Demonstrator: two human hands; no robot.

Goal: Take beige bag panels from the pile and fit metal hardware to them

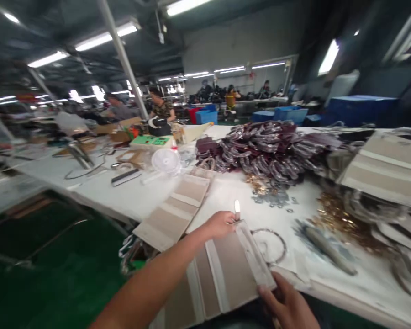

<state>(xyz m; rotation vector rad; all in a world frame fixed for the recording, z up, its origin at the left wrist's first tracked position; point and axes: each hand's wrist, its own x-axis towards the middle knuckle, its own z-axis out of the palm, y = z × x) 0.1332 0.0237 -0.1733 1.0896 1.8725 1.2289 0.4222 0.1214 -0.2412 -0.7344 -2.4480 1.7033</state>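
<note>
My left hand (221, 225) reaches out over the table and pinches the far end of a beige and white striped fabric panel (222, 269), close to a small lighter-like object with a flame (237, 208). My right hand (287, 304) grips the near edge of the same panel at the bottom of the view. The panel lies flat on the white table (123, 196). Just right of it lies a thin ring-shaped handle (270, 244).
Another striped panel (176, 210) lies to the left, more at the right (387, 167). A heap of dark red and clear handles (270, 146) sits behind, gold fittings (339, 219) at right, a small white fan (166, 161). People work at far tables.
</note>
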